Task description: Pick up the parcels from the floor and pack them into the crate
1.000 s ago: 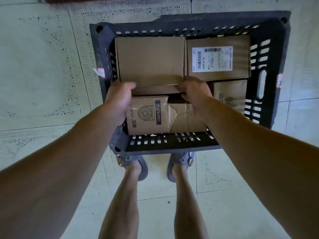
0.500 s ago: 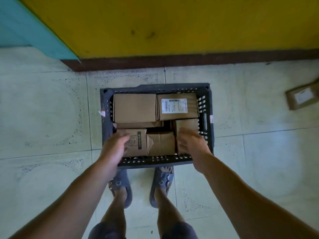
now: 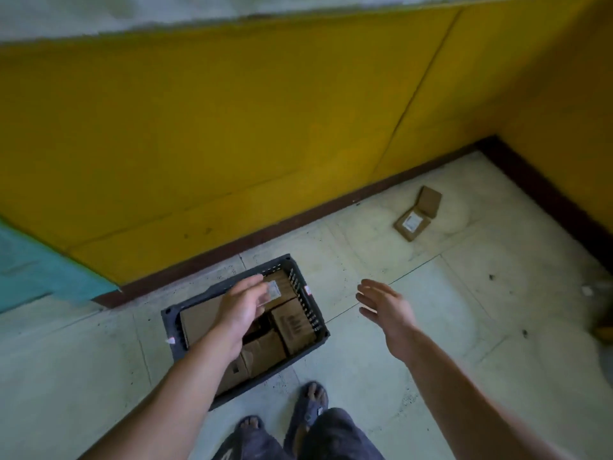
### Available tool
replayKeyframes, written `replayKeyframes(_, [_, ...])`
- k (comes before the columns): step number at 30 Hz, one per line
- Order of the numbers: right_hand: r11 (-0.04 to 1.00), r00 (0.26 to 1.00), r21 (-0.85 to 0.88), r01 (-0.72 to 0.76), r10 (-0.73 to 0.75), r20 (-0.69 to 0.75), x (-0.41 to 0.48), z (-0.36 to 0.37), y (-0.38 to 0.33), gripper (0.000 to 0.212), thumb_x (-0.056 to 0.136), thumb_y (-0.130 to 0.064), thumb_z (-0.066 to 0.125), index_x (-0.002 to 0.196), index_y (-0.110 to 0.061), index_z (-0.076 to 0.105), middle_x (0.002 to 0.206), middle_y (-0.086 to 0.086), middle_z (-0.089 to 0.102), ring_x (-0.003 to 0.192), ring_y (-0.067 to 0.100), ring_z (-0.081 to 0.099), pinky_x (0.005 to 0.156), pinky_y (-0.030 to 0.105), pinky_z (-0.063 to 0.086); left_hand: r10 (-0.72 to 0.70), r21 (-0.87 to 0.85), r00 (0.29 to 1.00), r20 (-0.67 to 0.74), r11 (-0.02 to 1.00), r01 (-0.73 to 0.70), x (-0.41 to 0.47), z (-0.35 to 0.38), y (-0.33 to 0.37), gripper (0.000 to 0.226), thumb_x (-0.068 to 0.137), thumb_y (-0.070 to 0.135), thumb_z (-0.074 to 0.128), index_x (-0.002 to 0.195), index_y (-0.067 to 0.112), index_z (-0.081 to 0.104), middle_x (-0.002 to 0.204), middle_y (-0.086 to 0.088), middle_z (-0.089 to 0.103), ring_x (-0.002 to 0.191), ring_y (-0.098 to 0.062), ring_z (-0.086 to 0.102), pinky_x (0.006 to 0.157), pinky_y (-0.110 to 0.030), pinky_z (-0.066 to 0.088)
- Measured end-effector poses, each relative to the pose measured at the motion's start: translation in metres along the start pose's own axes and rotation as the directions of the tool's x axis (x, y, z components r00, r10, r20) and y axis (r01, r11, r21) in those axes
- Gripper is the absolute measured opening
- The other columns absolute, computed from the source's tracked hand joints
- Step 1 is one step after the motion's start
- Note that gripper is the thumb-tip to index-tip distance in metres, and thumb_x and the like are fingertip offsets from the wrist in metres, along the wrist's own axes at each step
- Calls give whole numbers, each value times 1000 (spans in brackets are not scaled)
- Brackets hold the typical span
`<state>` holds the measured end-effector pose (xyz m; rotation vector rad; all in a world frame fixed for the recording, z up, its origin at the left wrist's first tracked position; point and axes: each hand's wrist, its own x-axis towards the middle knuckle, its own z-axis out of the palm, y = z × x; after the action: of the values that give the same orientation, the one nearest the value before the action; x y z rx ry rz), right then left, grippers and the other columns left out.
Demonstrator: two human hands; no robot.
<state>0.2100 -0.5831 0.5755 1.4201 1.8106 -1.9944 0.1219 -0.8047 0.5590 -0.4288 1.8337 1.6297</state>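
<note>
A dark slotted crate [image 3: 300,354] stands on the tiled floor near the wall, filled with several brown cardboard parcels [image 3: 293,323]. My left hand [image 3: 243,305] hovers above the crate with its fingers apart and nothing in it, and hides part of the parcels. My right hand [image 3: 386,305] is raised over bare floor to the right of the crate, open and empty. Two parcels lie on the floor at the far right near the wall corner: one with a white label [image 3: 411,224] and a plain one [image 3: 430,201] leaning against it.
A yellow wall [image 3: 265,127] with a dark skirting board runs behind the crate and turns a corner at the right. My sandalled feet [image 3: 310,405] stand just in front of the crate. A brown object [image 3: 604,330] shows at the right edge.
Both hands have come off the parcels in the crate and lifted away. The view has risen and swung right, so the crate looks smaller and the two floor parcels have come into sight.
</note>
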Motion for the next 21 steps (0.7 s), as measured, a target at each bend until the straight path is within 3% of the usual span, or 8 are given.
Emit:
replayKeyframes(7, [952, 995, 303, 41, -12, -95, -31, -84, -25, 21, 95, -10, 55, 114, -11, 63, 112, 7, 67, 107, 21, 63, 93, 34, 50, 113, 119, 978, 177, 984, -135, -25, 120, 61, 24, 96, 18, 51, 119, 18, 60, 110, -3, 67, 103, -17, 63, 84, -31, 50])
replayKeyframes(13, [957, 989, 256, 136, -116, -90, -2, -205, -48, 20, 96, -13, 54, 114, -14, 63, 115, 5, 66, 107, 19, 62, 96, 34, 49, 152, 227, 939, 308, 947, -228, -30, 270, 86, 27, 97, 20, 49, 123, 21, 57, 111, 0, 65, 105, -15, 61, 85, -30, 49])
replayKeyframes(21, [959, 984, 238, 157, -131, -122, 56, -392, -76, 17, 96, -14, 55, 109, -16, 65, 111, 0, 68, 105, 15, 63, 92, 32, 49, 105, 198, 933, 345, 963, -182, -41, 470, 99, 26, 96, 18, 51, 120, 19, 58, 109, -5, 67, 103, -18, 63, 93, -36, 50])
